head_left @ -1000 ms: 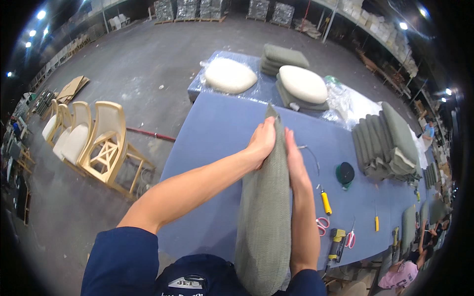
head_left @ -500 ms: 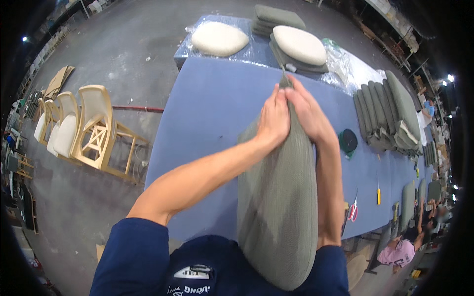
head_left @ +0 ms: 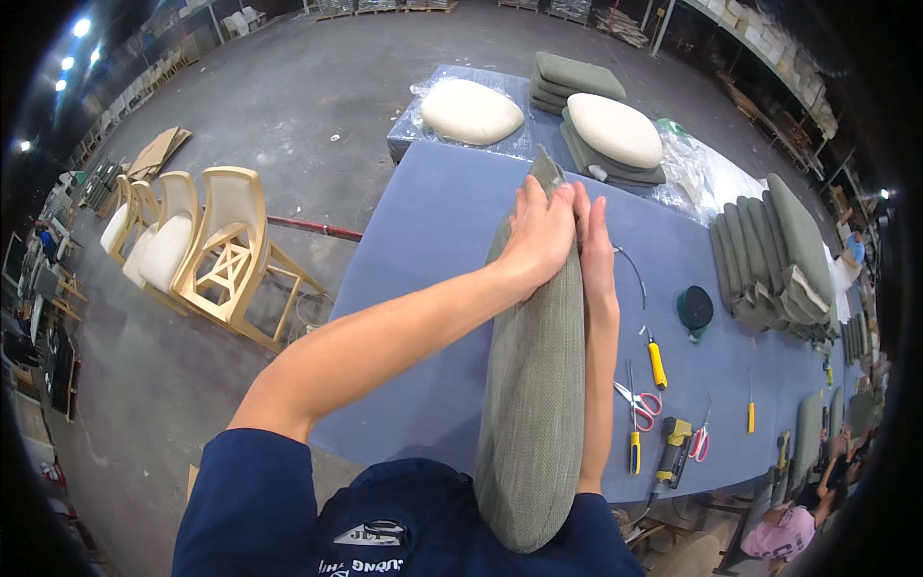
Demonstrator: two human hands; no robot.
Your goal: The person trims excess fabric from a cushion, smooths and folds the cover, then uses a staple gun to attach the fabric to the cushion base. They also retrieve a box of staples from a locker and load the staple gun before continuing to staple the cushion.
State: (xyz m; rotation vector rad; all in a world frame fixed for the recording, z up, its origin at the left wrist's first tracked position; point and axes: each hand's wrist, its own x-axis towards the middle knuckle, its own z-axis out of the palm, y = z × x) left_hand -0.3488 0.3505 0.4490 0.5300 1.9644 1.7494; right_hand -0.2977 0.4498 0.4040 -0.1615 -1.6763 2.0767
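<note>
A long grey-green padded cushion [head_left: 532, 413] stands on its narrow edge in front of me, its near end against my body. At its far end a pointed flap of fabric [head_left: 546, 171] sticks up. My left hand [head_left: 540, 236] lies against the cushion's left face and upper edge, closed on it near the tip. On the opposite face my right hand [head_left: 596, 245] presses inward with its fingers straight and close together. Between them the two hands grip the cushion; the right palm is hidden behind it.
On the blue-covered table [head_left: 423, 240] lie a black-green roll [head_left: 695, 308], yellow-handled tools [head_left: 657, 365], red-handled scissors [head_left: 642, 409] and a yellow-black power tool [head_left: 673, 452]. Stacked green cushions [head_left: 769, 260] and cream pads [head_left: 471, 111] lie farther off. Wooden chairs [head_left: 226, 250] stand left; a person [head_left: 784, 529] is at right.
My view has shifted, uncovering more tools on the right. My hands have gone from clasping the cushion's tip to pressing flatter along its sides, and the cushion has turned more edge-on.
</note>
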